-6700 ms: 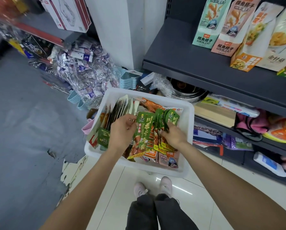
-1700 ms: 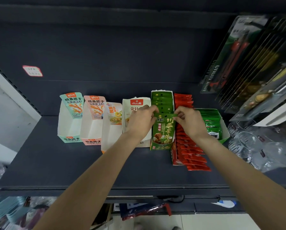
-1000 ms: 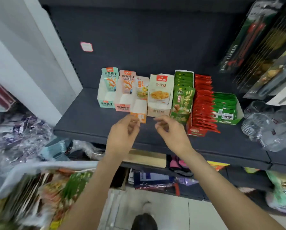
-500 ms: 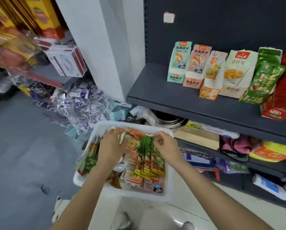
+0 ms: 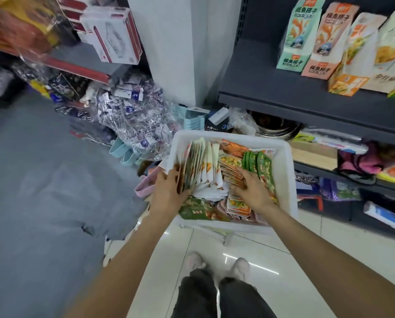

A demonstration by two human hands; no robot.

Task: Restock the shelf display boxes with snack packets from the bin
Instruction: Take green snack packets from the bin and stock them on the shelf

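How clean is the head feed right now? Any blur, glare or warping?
Head view: top-left stock is smeared by motion blur; the bin and both hands, left hand, right hand, are fairly sharp; a light streak glares on the floor tiles; wide-angle warping bends the shelf edge.

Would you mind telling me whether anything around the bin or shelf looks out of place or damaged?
Yes: the grey floor covering left of the white bin has a torn, ragged edge. On the shelf, the orange display box leans askew against its neighbours. Both hands are in the bin.
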